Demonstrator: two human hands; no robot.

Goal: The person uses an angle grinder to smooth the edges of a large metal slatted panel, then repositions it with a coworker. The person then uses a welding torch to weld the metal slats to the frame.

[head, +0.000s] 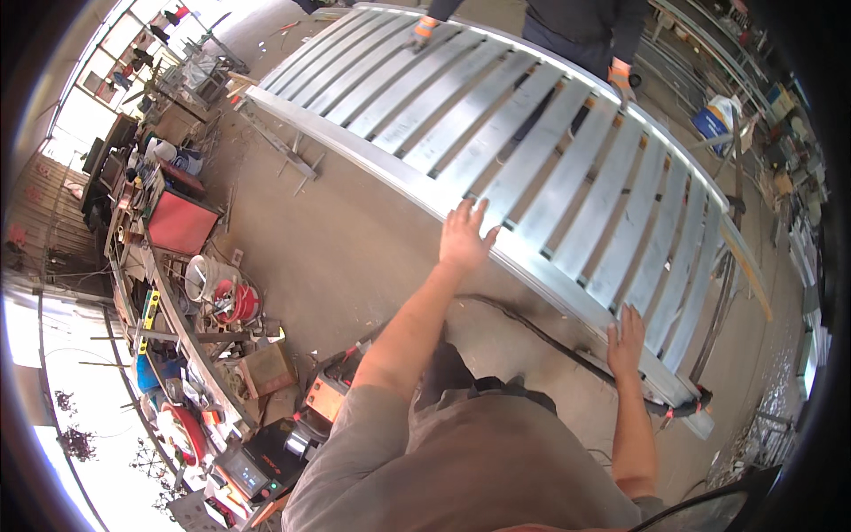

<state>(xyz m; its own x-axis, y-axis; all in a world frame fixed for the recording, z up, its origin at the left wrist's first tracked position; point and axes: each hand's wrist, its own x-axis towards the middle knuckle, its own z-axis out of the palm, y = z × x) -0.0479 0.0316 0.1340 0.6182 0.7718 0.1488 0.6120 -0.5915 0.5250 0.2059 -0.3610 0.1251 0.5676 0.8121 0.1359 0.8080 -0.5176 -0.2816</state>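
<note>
A long slatted metal panel [532,143], with a silvery frame and several flat slats, lies before me, raised above the floor. My left hand [468,234] rests on its near frame rail, fingers spread at the ends of the slats. Farther right, my right hand [625,342] lies on the same rail near the panel's right end, holding nothing, its fingers extended. Across the panel a person in dark clothes [572,26] stands at the far rail; both of that person's hands, in orange and grey gloves [620,78], touch the far side.
A cluttered workbench [193,352] with a yellow spirit level [150,312] runs along the left. Buckets [239,300], a cardboard box [268,370] and orange-and-black machines [326,397] stand near it. A dark cable [532,326] passes below the panel. Metal stock lies at the right.
</note>
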